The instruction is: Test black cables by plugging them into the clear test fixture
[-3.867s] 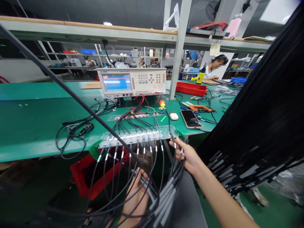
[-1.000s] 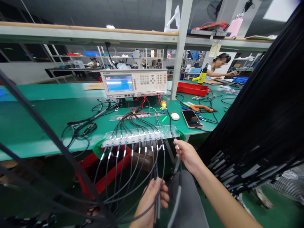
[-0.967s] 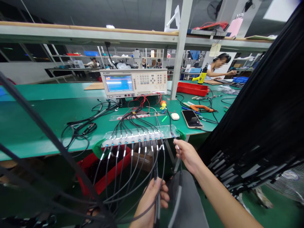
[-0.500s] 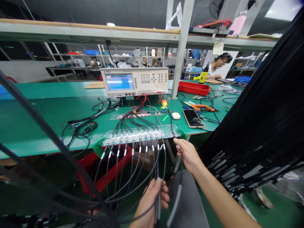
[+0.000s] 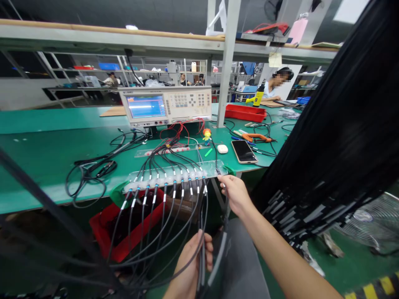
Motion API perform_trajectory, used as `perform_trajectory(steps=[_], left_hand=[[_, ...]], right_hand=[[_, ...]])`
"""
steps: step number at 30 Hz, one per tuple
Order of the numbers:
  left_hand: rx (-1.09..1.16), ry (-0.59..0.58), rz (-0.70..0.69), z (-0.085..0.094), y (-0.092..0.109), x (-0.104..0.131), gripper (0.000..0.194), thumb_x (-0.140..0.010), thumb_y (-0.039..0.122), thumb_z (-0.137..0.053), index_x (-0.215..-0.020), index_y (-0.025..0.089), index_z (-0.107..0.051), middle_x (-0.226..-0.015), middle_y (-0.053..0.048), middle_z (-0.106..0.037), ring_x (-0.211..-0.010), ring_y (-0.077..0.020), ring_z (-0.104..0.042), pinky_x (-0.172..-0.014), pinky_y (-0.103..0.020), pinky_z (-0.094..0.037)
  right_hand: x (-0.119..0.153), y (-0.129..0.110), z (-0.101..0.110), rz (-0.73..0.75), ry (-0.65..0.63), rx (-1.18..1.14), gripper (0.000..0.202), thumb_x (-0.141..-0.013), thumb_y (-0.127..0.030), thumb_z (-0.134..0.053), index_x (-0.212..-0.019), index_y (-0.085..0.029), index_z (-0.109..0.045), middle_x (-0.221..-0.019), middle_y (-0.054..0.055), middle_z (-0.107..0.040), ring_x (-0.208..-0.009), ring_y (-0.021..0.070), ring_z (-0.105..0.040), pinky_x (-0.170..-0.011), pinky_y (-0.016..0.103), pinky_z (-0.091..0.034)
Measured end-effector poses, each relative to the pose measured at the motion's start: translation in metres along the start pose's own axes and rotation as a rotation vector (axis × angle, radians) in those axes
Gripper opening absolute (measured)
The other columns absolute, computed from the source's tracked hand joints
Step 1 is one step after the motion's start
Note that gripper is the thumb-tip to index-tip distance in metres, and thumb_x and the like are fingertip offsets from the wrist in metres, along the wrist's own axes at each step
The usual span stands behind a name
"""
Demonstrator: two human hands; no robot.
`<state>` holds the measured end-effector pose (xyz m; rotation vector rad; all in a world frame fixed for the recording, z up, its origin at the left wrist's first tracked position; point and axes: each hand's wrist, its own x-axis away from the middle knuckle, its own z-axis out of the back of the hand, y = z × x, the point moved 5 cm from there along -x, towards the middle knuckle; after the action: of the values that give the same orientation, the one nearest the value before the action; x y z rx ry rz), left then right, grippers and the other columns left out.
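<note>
My right hand (image 5: pixel 234 192) pinches the end of a black cable (image 5: pixel 226 209) at the right end of a clear connector strip (image 5: pixel 168 176) on the bench's front edge. Whether that end is seated in its socket I cannot tell. Lower down, my left hand (image 5: pixel 195 259) is closed around black cables (image 5: pixel 202 249) that hang in front of my leg. Several black cables with white labels (image 5: pixel 155 198) are plugged along the strip and droop toward me. Behind it, thinner black leads run back to a second strip (image 5: pixel 162 151) and red wires.
A bench meter (image 5: pixel 168 104) with a lit screen stands behind the strips. To the right lie a phone (image 5: pixel 244 152), a white case (image 5: pixel 222 148) and a red tray (image 5: pixel 245 113). A dense bundle of black cables (image 5: pixel 289 145) hangs at right. Below the bench is a red bin (image 5: pixel 121 245).
The view has swung slightly right, so the bench appears farther left. My right hand stays at the strip's right end, and my left hand keeps its hold on the cables.
</note>
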<state>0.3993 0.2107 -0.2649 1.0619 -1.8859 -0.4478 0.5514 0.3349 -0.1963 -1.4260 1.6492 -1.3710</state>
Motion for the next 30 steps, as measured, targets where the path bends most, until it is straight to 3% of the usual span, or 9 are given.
perform_trajectory(steps=[5, 10, 13, 15, 19, 24, 26, 30], left_hand=[[-0.068, -0.020, -0.057, -0.002, -0.002, -0.001, 0.038, -0.069, 0.050, -0.069, -0.081, 0.015, -0.067, -0.054, 0.006, -0.053, -0.042, -0.0036, -0.044, -0.041, -0.017, -0.036], [-0.092, -0.045, -0.098, -0.002, -0.001, 0.003, 0.046, -0.072, 0.051, -0.066, -0.100, 0.015, -0.066, -0.051, 0.008, -0.050, -0.038, -0.0039, -0.040, -0.038, -0.018, -0.033], [-0.134, -0.079, -0.098, -0.001, -0.004, 0.005, 0.044, -0.073, 0.052, -0.065, -0.095, 0.014, -0.065, -0.048, 0.008, -0.049, -0.034, -0.0044, -0.039, -0.036, -0.019, -0.033], [-0.193, -0.099, -0.082, 0.000, -0.007, 0.005, 0.042, -0.074, 0.052, -0.062, -0.089, 0.013, -0.064, -0.046, 0.007, -0.049, -0.033, -0.0052, -0.040, -0.035, -0.020, -0.034], [-0.284, -0.120, -0.037, 0.000, -0.008, 0.002, 0.041, -0.076, 0.052, -0.060, -0.088, 0.013, -0.063, -0.050, 0.005, -0.053, -0.037, -0.0062, -0.045, -0.038, -0.020, -0.038], [-0.211, -0.104, -0.107, -0.011, 0.003, 0.004, 0.038, -0.077, 0.049, -0.061, -0.094, 0.015, -0.063, -0.056, 0.005, -0.054, -0.042, -0.0055, -0.047, -0.042, -0.019, -0.038], [-0.171, -0.070, -0.115, -0.014, 0.007, 0.005, 0.035, -0.078, 0.048, -0.060, -0.092, 0.015, -0.064, -0.056, 0.006, -0.052, -0.042, -0.0035, -0.042, -0.042, -0.017, -0.034], [-0.157, -0.033, -0.100, -0.012, 0.008, 0.005, 0.036, -0.076, 0.049, -0.062, -0.088, 0.015, -0.064, -0.053, 0.007, -0.049, -0.038, -0.0023, -0.036, -0.039, -0.017, -0.029]], right_hand=[[0.004, 0.004, 0.003, -0.052, -0.065, -0.022, 0.032, -0.063, -0.042, -0.078, -0.065, -0.015, -0.062, -0.057, -0.003, -0.053, -0.046, 0.0058, -0.041, -0.045, 0.019, -0.035], [0.018, 0.042, 0.016, -0.241, -0.037, -0.079, 0.039, -0.079, -0.056, -0.061, -0.088, -0.018, -0.066, -0.074, 0.001, -0.062, -0.054, 0.0084, -0.051, -0.048, 0.020, -0.041], [0.025, 0.063, 0.008, -0.326, -0.155, -0.071, 0.040, -0.079, -0.056, -0.062, -0.093, -0.019, -0.064, -0.092, 0.006, -0.068, -0.072, 0.0131, -0.060, -0.058, 0.023, -0.047], [0.027, 0.067, -0.001, -0.291, -0.247, -0.042, 0.040, -0.076, -0.053, -0.067, -0.093, -0.018, -0.064, -0.092, 0.007, -0.070, -0.075, 0.0135, -0.061, -0.061, 0.023, -0.046], [0.030, 0.062, -0.012, -0.165, -0.283, 0.015, 0.038, -0.072, -0.048, -0.072, -0.093, -0.017, -0.064, -0.079, 0.004, -0.070, -0.068, 0.0118, -0.059, -0.064, 0.023, -0.044], [0.039, 0.062, -0.017, -0.158, -0.374, 0.054, 0.042, -0.073, -0.052, -0.069, -0.094, -0.016, -0.066, -0.078, 0.006, -0.072, -0.066, 0.0145, -0.062, -0.064, 0.025, -0.044], [0.036, 0.060, -0.011, -0.152, -0.344, 0.038, 0.045, -0.077, -0.056, -0.063, -0.096, -0.016, -0.067, -0.083, 0.007, -0.072, -0.069, 0.0155, -0.063, -0.064, 0.026, -0.045], [0.019, 0.042, 0.012, -0.093, -0.092, -0.035, 0.049, -0.076, -0.064, -0.059, -0.093, -0.019, -0.069, -0.085, 0.004, -0.069, -0.068, 0.0129, -0.060, -0.060, 0.022, -0.044]])
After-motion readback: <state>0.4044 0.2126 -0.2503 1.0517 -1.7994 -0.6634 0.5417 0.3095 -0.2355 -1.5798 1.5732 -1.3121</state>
